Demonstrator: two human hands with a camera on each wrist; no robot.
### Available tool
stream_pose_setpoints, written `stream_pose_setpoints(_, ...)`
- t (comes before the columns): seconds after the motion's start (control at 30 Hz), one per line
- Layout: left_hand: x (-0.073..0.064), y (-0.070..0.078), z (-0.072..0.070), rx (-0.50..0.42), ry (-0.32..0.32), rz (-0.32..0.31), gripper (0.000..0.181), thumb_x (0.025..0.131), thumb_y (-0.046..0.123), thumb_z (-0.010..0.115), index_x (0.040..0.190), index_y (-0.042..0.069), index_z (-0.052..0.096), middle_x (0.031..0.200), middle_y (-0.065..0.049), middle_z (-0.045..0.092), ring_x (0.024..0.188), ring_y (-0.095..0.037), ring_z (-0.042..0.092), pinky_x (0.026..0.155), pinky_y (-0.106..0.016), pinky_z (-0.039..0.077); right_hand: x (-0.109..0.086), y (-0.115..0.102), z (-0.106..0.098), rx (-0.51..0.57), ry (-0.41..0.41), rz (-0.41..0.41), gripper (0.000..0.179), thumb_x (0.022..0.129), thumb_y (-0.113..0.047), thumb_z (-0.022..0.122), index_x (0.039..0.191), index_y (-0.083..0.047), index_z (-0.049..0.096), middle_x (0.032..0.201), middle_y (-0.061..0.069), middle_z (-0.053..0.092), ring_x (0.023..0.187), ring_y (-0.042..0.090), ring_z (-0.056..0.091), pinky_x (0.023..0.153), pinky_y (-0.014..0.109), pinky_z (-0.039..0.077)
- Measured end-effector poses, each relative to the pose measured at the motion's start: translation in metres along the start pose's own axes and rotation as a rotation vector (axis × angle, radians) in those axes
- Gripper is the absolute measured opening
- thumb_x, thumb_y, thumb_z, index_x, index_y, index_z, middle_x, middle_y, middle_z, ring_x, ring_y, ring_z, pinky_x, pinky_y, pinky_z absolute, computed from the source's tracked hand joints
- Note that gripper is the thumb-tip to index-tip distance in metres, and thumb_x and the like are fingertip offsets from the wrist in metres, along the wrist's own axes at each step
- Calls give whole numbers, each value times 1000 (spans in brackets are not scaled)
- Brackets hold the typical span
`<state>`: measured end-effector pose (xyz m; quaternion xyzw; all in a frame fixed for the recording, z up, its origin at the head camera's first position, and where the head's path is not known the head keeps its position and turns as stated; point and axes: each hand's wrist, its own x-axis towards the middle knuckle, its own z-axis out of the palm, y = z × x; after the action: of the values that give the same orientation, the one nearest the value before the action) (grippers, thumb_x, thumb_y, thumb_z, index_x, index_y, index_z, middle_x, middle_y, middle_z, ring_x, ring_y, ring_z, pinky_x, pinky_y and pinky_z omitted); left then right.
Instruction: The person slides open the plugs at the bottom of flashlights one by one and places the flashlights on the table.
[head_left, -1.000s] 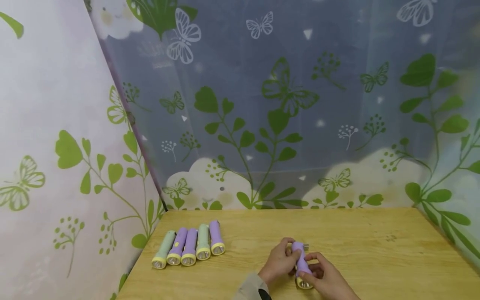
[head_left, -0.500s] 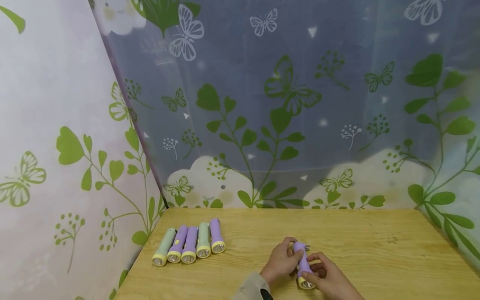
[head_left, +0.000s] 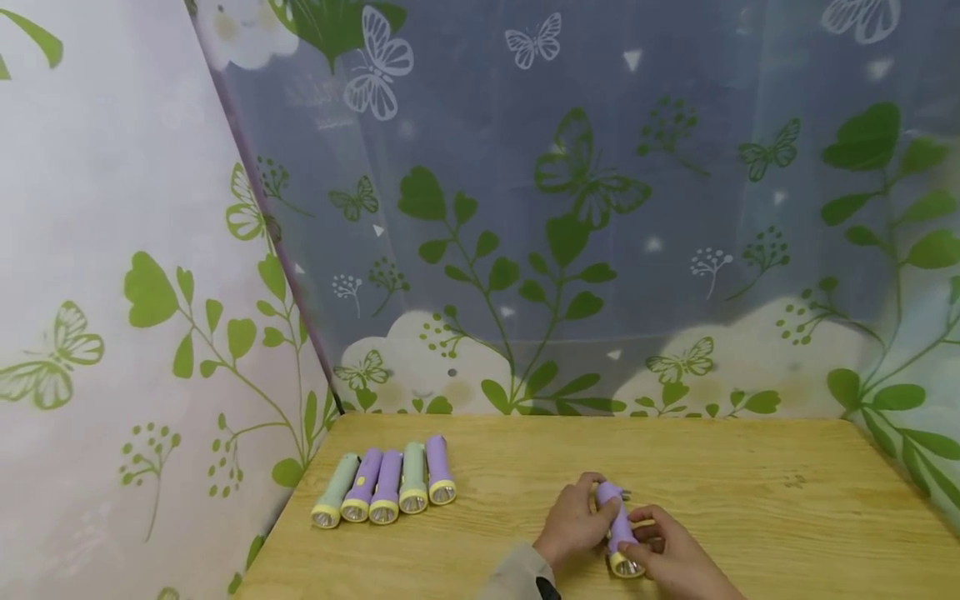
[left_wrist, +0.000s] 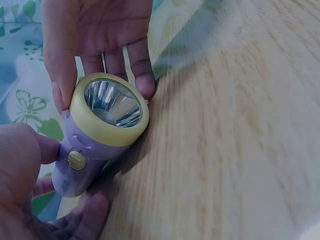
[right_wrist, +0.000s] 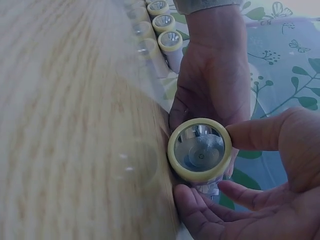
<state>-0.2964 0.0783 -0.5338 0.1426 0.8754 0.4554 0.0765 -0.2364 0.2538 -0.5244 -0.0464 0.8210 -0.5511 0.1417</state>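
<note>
Reaching in at the bottom, a pale sleeve (head_left: 517, 572) lies left of the held flashlight (head_left: 622, 528). The right hand (head_left: 670, 550) pinches that flashlight's yellow head (left_wrist: 90, 122), thumb on one side and fingers on the other; the left hand (head_left: 577, 518) is clamped on its purple body nearer the far end, where metal prongs (head_left: 627, 494) stick out to the right. Whether the held flashlight touches the wood cannot be told. All round it spreads the tabletop (head_left: 750, 525), yellowish wood with streaky grain. Well left of the held flashlight, and a little beyond it, five other flashlights (head_left: 386, 483) lie side by side: pale green, purple, purple, pale green, purple, their lenses toward the near side. Right of the held flashlight and past it, a small brownish mark (head_left: 795, 481) shows in the wood. Farther beyond, a blue-grey sheet (head_left: 480, 125) rises at the tabletop's far edge, printed with leafy stems, butterflies and white clouds. To the far left of the held flashlight hangs a whitish sheet (head_left: 82, 208) with similar green prints.
</note>
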Motion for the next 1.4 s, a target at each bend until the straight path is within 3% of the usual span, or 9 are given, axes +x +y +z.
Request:
stream_pose_setpoints(0.13,4,10,1,105,-16,-30,39,96,46,62,130,27,59,126,-13,67,117,-33,63,90,-48,53,1,-3,-4,-35,53,40,60,97,-29,68,136,9,43,122,23,63,104,28,67,79,41,57)
stream_pose_setpoints(0.33,13,19,8,162,-60,-57,38,97,50,60,130,30,59,117,-5,71,105,-27,65,79,-42,51,2,-6,-9,-63,117,99,52,96,-20,68,135,8,47,122,21,63,106,29,66,80,41,57)
stream_pose_setpoints(0.6,13,26,19,228,-28,-47,37,96,50,61,128,31,60,111,0,73,98,-22,66,76,-40,50,0,-5,-16,-75,134,141,53,96,-19,68,137,7,46,126,22,62,110,34,63,77,40,56)
stream_pose_setpoints(1.07,11,35,28,285,-1,-80,38,97,52,60,130,34,59,107,-2,73,92,-24,67,74,-40,51,-2,-5,-23,-66,124,179,56,96,-19,66,140,8,43,123,26,61,102,25,63,66,40,50)
stream_pose_setpoints(1.23,10,35,27,267,-7,-89,40,96,52,60,131,33,58,109,-2,73,95,-24,67,76,-41,51,-1,-4,-23,-89,123,177,57,96,-20,68,140,7,43,125,24,61,107,30,63,73,40,53)
stream_pose_setpoints(1.4,11,35,26,251,-1,-119,48,96,53,60,135,24,56,113,-6,72,99,-28,69,82,-41,55,-2,-5,-25,-127,118,135,57,97,-22,67,139,9,43,129,27,59,114,41,61,86,46,56)
